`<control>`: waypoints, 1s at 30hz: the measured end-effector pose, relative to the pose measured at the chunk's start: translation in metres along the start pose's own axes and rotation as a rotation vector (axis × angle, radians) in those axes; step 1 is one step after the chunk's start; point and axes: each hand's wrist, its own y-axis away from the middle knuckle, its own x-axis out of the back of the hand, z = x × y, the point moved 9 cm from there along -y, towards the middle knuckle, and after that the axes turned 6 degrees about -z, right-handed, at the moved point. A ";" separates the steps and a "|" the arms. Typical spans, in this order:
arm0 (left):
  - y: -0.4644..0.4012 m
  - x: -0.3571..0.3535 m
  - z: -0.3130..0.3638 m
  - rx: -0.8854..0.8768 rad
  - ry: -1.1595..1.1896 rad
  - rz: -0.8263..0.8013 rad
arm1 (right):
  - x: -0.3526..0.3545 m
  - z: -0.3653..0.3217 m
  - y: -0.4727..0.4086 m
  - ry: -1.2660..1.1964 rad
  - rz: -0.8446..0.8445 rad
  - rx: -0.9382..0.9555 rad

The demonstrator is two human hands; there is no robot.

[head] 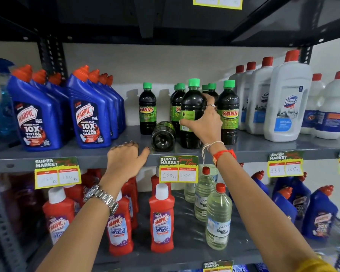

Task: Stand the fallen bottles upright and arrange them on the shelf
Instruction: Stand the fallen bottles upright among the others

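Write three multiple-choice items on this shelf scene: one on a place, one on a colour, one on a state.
1. Where does the fallen dark green-labelled bottle lie?
A. grey middle shelf
B. lower shelf
C. floor

2. What colour are the caps of the dark Sunny bottles?
A. red
B. green
C. white

3. What is the right hand doing?
A. hanging free
B. resting flat
C. gripping an upright dark bottle

Key: 1 A, its base faces the camera beside the left hand; 2 B, every cap is green; 3 C, fingers wrap its label.

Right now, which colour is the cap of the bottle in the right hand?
Green cap, clearest in the head view.
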 end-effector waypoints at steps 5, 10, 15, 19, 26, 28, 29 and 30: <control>-0.001 -0.001 0.000 -0.011 -0.015 0.013 | -0.001 0.001 0.002 -0.012 -0.016 0.006; 0.000 0.001 0.000 -0.014 -0.007 0.030 | -0.007 0.004 0.013 0.313 -0.020 -0.122; 0.000 0.001 0.000 -0.015 -0.013 0.042 | -0.010 0.012 0.008 0.152 -0.113 -0.126; 0.000 0.000 0.000 -0.013 -0.007 0.041 | -0.023 0.033 -0.003 -0.256 -0.330 -0.233; -0.001 0.001 0.001 -0.015 -0.017 0.037 | -0.033 0.043 -0.003 -0.661 -0.453 -0.263; 0.000 0.001 0.001 -0.017 -0.026 0.047 | -0.024 0.040 -0.005 -0.393 -0.363 -0.215; 0.000 0.001 0.001 -0.018 -0.025 0.048 | -0.019 0.037 -0.006 -0.231 -0.289 -0.178; 0.000 0.001 0.001 -0.018 -0.019 0.047 | -0.015 0.033 -0.005 -0.106 -0.226 -0.141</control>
